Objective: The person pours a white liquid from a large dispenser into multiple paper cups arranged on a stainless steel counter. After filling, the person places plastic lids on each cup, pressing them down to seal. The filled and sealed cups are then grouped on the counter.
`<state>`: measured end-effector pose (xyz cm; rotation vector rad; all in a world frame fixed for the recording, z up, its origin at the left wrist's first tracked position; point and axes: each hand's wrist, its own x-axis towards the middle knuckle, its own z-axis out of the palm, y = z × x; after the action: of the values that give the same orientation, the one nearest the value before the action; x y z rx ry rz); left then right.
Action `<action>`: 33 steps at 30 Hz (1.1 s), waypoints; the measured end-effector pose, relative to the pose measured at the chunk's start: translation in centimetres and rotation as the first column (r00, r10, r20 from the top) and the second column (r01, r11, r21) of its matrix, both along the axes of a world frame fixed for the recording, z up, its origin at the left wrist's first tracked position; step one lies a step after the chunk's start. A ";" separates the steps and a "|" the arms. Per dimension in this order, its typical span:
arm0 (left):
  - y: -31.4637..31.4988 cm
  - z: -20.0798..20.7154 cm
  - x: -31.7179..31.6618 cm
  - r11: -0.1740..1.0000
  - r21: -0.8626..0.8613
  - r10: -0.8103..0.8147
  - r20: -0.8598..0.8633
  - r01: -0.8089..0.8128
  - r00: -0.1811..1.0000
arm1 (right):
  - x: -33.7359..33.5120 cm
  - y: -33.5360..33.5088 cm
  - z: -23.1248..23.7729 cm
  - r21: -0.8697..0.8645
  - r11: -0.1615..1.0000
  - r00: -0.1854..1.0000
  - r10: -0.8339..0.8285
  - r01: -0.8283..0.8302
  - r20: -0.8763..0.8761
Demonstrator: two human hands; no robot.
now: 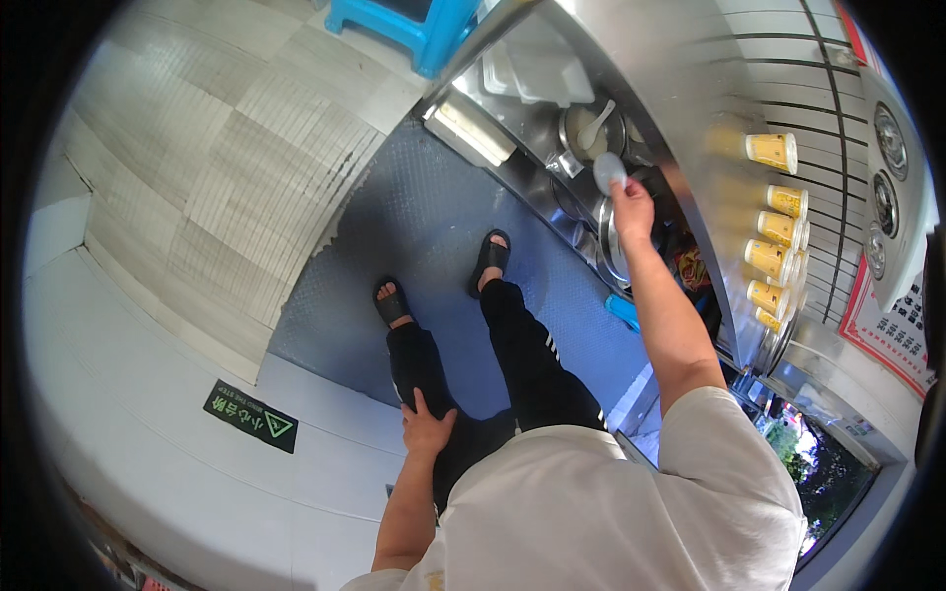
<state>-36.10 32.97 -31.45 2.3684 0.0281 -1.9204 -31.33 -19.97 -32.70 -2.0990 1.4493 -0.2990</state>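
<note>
My right hand reaches into the shelf under the steel counter, its fingers pinching a small round translucent lid by the edge. Just beyond the lid is a metal bowl with a white spoon lying in it. A larger round metal pan or cover sits beneath my right wrist, partly hidden by the arm. My left hand rests on my left thigh with its fingers spread, holding nothing.
White takeaway containers and a long pale box occupy the shelf's far end. Several yellow paper cups line the steel counter above. A blue plastic stool stands beyond. The blue floor meets a tiled area.
</note>
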 end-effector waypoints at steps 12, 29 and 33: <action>-2.1 -2.3 0.2 0.990 -0.016 0.139 0.234 -0.139 0.962 | 1.0 -13.6 -2.9 -0.521 0.845 0.974 0.001 -0.121 -0.225; 1.2 -1.2 7.6 0.789 -0.251 -0.568 0.052 0.561 0.821 | -17.1 15.6 10.5 0.599 0.796 0.920 0.294 -0.087 -0.258; -4.0 3.5 12.1 0.704 -0.259 -0.656 0.119 0.662 0.745 | -19.2 15.8 11.6 0.617 0.751 0.904 0.403 -0.237 -0.144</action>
<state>-23.99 29.02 -27.99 2.3638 -1.1828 -1.9459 -50.57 -4.13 -21.15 -1.8487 1.0840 0.5392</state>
